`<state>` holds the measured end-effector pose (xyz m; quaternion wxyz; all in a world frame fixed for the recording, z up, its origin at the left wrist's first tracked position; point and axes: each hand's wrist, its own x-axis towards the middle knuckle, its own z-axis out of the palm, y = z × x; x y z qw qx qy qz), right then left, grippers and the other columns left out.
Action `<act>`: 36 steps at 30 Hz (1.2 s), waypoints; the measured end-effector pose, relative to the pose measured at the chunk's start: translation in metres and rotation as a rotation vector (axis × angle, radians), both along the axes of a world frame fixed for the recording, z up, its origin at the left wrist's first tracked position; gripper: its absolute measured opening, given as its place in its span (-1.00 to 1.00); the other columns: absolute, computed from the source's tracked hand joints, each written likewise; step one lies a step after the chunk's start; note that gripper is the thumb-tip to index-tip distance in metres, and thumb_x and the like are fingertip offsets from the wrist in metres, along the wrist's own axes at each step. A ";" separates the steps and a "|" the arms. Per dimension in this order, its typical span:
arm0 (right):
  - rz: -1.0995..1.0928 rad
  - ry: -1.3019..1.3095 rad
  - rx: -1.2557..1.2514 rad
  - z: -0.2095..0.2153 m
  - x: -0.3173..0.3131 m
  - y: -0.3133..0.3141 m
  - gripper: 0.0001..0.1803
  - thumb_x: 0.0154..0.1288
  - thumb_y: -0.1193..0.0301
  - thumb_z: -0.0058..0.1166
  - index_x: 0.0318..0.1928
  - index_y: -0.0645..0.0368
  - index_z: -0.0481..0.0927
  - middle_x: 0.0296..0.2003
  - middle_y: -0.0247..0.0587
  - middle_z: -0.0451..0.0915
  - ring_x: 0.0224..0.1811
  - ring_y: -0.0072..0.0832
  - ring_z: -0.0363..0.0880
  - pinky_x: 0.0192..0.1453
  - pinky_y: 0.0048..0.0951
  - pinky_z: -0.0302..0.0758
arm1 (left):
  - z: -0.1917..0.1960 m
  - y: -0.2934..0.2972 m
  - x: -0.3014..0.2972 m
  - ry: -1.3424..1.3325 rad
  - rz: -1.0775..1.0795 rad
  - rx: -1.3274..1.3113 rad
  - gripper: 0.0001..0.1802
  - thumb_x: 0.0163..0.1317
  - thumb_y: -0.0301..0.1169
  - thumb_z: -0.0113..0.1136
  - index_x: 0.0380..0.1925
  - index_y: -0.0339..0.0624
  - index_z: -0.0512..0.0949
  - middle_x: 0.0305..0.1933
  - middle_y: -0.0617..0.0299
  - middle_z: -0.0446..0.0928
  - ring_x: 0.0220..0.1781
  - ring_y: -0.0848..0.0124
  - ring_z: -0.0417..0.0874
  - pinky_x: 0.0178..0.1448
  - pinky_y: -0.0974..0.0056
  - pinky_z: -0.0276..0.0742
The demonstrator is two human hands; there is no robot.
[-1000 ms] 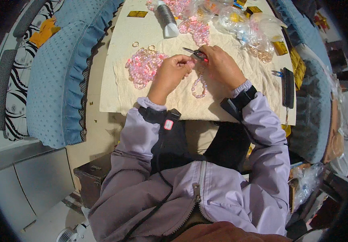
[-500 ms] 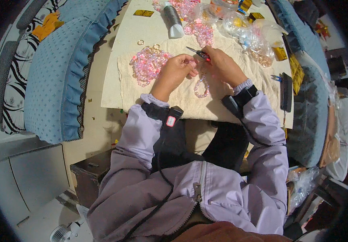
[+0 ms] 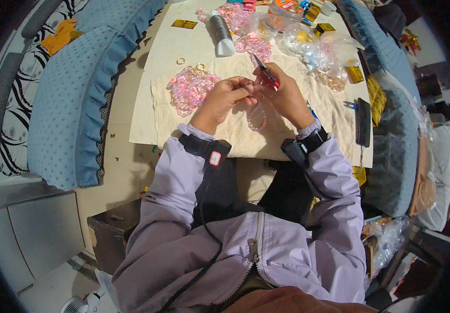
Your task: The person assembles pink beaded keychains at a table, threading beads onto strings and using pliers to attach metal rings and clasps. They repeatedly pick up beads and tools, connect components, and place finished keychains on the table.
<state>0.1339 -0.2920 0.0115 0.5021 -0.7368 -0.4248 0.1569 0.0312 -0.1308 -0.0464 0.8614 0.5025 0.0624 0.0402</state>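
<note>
My left hand is closed in a pinch at the top of a loop of pink and clear beads, which hangs over the cream cloth. Close against it, my right hand grips small scissors with dark blades and red on the handle. The blades point up and away from me. Fingertips of both hands meet near the loop's top, so what lies between them is partly hidden. Just left of my left hand sits a pile of pink bead strands, with a gold ring at its far edge.
A grey thread spool lies farther back beside more pink beads. Clear plastic bags crowd the back right. A black case rests near the table's right edge. Blue-covered seats flank the table.
The scissors have swung from pointing left to pointing up and away. My right fingers have come closer to my left fingertips. The bead loop has shifted slightly left in the picture.
</note>
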 end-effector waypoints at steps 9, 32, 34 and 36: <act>0.029 -0.052 0.029 0.003 -0.008 -0.010 -0.65 0.29 0.56 0.26 0.08 0.23 0.56 -0.09 -0.13 0.69 0.00 -0.35 0.68 0.15 -0.36 0.58 | 0.002 -0.001 -0.002 0.014 -0.097 0.031 -0.77 0.49 -0.44 0.11 0.03 -0.31 0.59 -0.23 0.22 0.67 -0.31 0.50 0.68 -0.23 0.45 0.58; -0.156 0.363 0.033 -0.003 0.000 -0.018 -0.64 0.32 0.44 0.35 0.08 0.23 0.60 -0.27 -0.41 0.64 -0.30 -0.68 0.56 -0.17 -0.54 0.56 | 0.010 -0.005 -0.002 -0.139 -0.031 0.120 -0.79 0.44 -0.43 0.23 -0.06 -0.34 0.51 -0.24 0.09 0.67 -0.27 0.40 0.73 -0.21 0.41 0.61; -0.167 0.398 0.059 -0.005 0.000 -0.016 -0.62 0.30 0.42 0.38 0.08 0.23 0.60 -0.28 -0.41 0.64 -0.31 -0.68 0.55 -0.21 -0.54 0.54 | 0.011 -0.006 -0.002 -0.122 -0.029 0.132 -0.80 0.44 -0.45 0.23 -0.07 -0.34 0.51 -0.24 0.09 0.67 -0.27 0.39 0.74 -0.20 0.41 0.62; -0.182 0.449 0.076 -0.007 0.000 -0.013 -0.60 0.28 0.40 0.40 0.08 0.22 0.60 -0.28 -0.42 0.65 -0.30 -0.69 0.55 -0.24 -0.56 0.52 | 0.010 -0.006 -0.002 -0.112 -0.024 0.137 -0.81 0.44 -0.45 0.22 -0.07 -0.34 0.51 -0.24 0.08 0.67 -0.28 0.39 0.74 -0.20 0.41 0.62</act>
